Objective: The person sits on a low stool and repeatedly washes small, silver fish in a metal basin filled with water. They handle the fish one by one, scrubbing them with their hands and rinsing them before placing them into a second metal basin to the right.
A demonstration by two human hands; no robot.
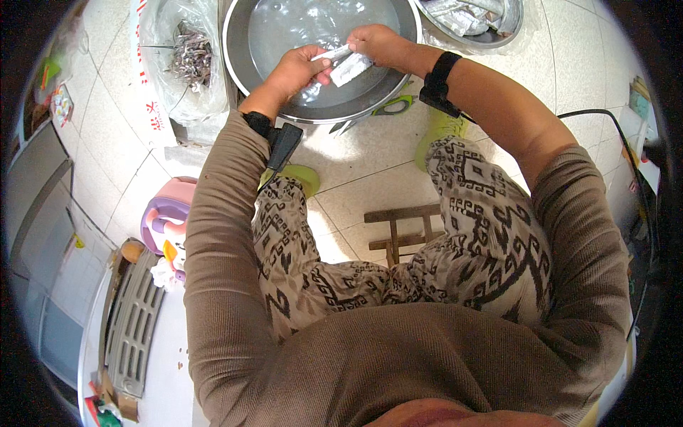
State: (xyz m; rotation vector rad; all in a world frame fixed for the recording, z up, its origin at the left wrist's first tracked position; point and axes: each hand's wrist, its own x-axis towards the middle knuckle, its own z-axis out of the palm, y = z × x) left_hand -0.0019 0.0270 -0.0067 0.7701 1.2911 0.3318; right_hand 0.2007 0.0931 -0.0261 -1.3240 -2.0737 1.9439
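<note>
A silvery piece of fish [350, 69], which looks like ribbonfish, is held between my two hands over a wide metal basin of water [235, 64]. My left hand [300, 69] pinches its left end between thumb and fingers. The other end is in my right hand [373, 44], whose fingers are bent around it and partly hide it. At the upper right, a round metal bowl [515, 37] contains several silvery fish pieces [464, 13]. To the left of the basin, dark and silvery scraps [191, 56] lie in a clear plastic bag [208, 109].
Scissors with green-and-black handles [394, 105] lie on the tiled floor against the basin's near edge. A wooden stool frame [403, 214] shows between my legs. At left are a pink-and-purple plastic item [169, 205] and a radiator [133, 325]. A black cable [621, 131] runs at right.
</note>
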